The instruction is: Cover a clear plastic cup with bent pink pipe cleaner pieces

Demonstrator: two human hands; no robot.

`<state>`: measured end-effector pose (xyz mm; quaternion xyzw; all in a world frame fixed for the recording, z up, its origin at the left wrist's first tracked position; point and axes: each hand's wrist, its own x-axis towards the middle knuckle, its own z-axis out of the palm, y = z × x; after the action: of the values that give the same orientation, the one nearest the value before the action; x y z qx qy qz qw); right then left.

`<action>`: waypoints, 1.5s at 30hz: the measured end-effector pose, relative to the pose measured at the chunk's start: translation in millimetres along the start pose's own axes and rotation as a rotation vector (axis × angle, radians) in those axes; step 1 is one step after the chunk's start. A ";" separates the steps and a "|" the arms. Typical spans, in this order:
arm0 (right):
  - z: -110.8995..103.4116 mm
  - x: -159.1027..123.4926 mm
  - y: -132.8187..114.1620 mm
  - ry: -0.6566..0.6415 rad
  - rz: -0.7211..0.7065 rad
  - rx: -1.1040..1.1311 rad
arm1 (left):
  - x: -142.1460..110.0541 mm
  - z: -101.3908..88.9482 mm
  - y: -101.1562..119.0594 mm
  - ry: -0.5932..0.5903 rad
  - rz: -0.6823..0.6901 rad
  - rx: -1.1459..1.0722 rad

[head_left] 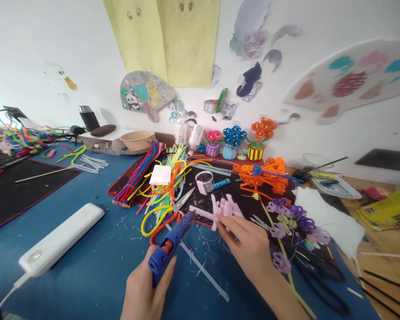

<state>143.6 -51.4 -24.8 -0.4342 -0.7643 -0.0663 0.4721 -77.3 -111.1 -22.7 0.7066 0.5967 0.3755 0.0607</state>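
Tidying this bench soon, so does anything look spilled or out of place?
Yes: pale clippings litter the blue mat, and a loose glue stick lies on it beside the glue gun.

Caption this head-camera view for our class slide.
Left hand holds blue hot glue gun; right hand touches pink pipe cleaner pieces.

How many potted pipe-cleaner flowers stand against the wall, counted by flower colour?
Pink flowers in a purple pot: 1
Blue flowers in a blue pot: 1
Orange flowers in a red-and-yellow striped pot: 1
Total: 3
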 end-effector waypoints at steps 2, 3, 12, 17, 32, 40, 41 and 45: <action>-0.4 0.6 -0.3 0.014 -0.011 -0.004 | 0.4 -0.4 -1.2 0.007 -0.005 0.023; -0.6 0.9 -0.4 0.021 -0.012 -0.005 | 0.6 -0.6 -1.5 0.011 -0.004 0.033; -5.2 6.5 -2.8 0.052 0.007 0.025 | -3.8 -9.3 -11.9 -0.053 0.070 0.137; -10.1 9.2 -3.5 0.054 0.126 0.128 | -4.3 -15.3 -23.3 -0.101 0.268 0.228; -15.9 7.5 20.1 0.088 0.295 0.026 | 78.0 16.6 27.3 -0.295 0.283 0.502; -14.8 1.0 31.5 0.079 0.288 -0.216 | 172.9 73.5 14.6 -0.320 0.335 0.395; -16.0 1.2 31.6 0.095 0.300 -0.222 | 173.9 74.5 13.6 -0.317 0.338 0.389; -20.6 2.6 31.3 0.131 0.353 -0.202 | 166.4 71.1 15.1 -0.228 0.310 0.353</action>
<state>179.5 -41.2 -21.2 -0.6013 -0.6334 -0.0872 0.4791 -21.4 58.3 11.1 0.8269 0.5270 0.1885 -0.0549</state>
